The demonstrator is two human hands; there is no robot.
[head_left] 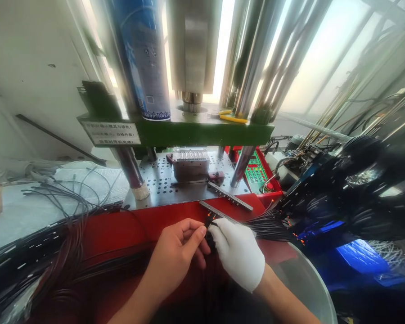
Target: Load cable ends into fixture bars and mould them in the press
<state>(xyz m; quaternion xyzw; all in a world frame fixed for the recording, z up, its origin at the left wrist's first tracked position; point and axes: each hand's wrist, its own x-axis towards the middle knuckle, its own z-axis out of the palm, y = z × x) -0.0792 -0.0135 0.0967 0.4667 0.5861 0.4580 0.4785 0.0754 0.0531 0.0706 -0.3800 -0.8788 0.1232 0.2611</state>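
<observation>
My bare left hand (pixel 178 245) and my right hand (pixel 238 252) in a white glove meet in front of the red machine bed. Thumb and fingers of both are closed on a black cable (pixel 210 220); its end is mostly hidden by the fingers. Just beyond the right hand lies a narrow metal bar (pixel 207 207), partly covered by the glove. A second metal bar (pixel 230 196) with small pins along its edge rests farther back, at the edge of the steel plate. To the right of the glove, a bundle of black cables (pixel 270 225) with orange-coloured tips spreads out.
A metal mould block (pixel 191 166) sits on the perforated plate (pixel 158 177) between steel columns. On the green crossbeam (pixel 202 134) stand a blue spray can (pixel 148 67) and yellow-handled pliers (pixel 232 118). A red control panel (pixel 256 168) is right; more black cables (pixel 77 225) lie left.
</observation>
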